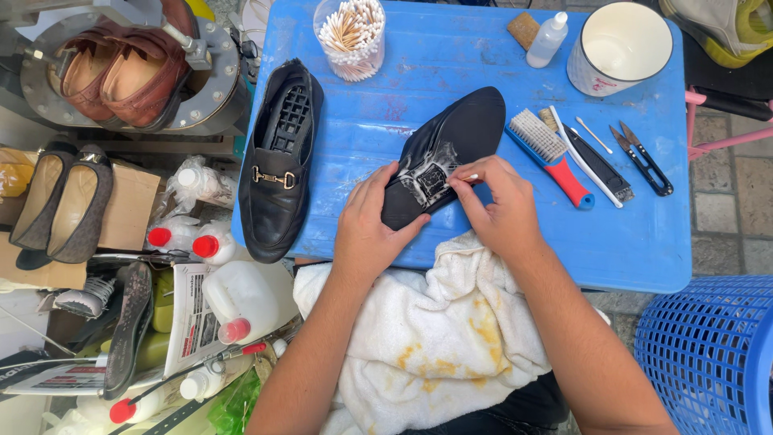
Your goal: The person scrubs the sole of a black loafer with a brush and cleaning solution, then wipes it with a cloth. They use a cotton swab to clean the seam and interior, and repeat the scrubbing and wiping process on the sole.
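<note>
A black shoe (451,141) lies sole-up on the blue table (636,242), its heel end toward me. My left hand (370,221) grips that heel end from the left. My right hand (499,205) pinches a thin cotton swab (469,177) and presses it on the whitish wet patch in the middle of the sole. A second black loafer (278,173) with a gold buckle lies at the table's left edge. A stained white towel (427,338) covers my lap below the shoe.
A clear cup of cotton swabs (351,36), a small squeeze bottle (547,39) and a white tub (620,47) stand at the back. A red-handled brush (551,157), a black tool and small snips (644,159) lie right. Blue basket (708,350) at lower right; shoes and bottles crowd the left.
</note>
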